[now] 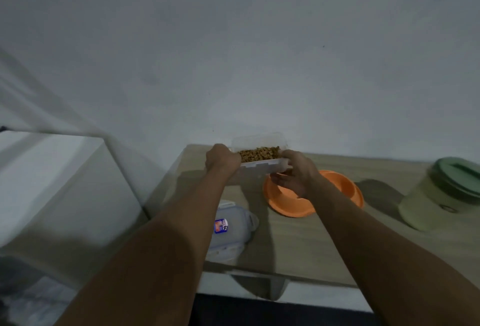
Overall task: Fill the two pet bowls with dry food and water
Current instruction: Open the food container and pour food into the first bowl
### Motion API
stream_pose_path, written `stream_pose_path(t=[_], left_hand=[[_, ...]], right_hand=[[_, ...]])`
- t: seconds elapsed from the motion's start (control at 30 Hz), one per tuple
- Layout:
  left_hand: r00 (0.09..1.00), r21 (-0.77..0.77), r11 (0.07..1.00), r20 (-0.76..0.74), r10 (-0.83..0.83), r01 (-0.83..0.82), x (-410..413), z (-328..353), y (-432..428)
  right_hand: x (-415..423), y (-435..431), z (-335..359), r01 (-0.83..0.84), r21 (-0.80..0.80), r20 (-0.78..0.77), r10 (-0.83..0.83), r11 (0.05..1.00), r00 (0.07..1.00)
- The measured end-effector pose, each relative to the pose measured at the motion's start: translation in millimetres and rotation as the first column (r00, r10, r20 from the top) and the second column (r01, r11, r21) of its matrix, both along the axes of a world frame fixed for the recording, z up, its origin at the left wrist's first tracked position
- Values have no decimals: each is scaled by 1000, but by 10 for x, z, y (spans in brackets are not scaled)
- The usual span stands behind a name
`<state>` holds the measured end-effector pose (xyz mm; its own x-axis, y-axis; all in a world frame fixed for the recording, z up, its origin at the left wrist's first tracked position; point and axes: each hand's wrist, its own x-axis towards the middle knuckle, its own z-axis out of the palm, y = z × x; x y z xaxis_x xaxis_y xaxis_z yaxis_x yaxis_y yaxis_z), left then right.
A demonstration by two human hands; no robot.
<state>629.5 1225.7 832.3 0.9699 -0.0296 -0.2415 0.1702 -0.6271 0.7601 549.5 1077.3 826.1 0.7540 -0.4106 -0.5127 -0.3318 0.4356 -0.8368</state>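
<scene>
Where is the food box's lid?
The lid lies flat on the table near its front edge, left of the orange bowl and partly hidden by the left arm.

The clear box (259,141) holds golden-brown kibble (259,154), the bowl (340,188) is plain orange, the frosted clear lid (233,234) bears a blue, red and white label (220,225), the canister (428,208) is pale green with a darker green cap (457,180), the table (298,247) is light wood-grain, and the wall (233,53) is grey-white.
</scene>
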Motion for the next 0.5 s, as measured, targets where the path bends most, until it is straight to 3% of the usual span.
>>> stream_pose_path(t=[0.27, 0.5], left_hand=[[998, -226, 972, -24, -64, 57, -468, 98, -700], [991, -392, 919, -99, -90, 44, -653, -122, -945]], right_hand=[[-501, -741, 72, -78, 169, 121, 58, 983, 991], [-669, -942, -19, -16, 103, 158, 0, 995, 987]])
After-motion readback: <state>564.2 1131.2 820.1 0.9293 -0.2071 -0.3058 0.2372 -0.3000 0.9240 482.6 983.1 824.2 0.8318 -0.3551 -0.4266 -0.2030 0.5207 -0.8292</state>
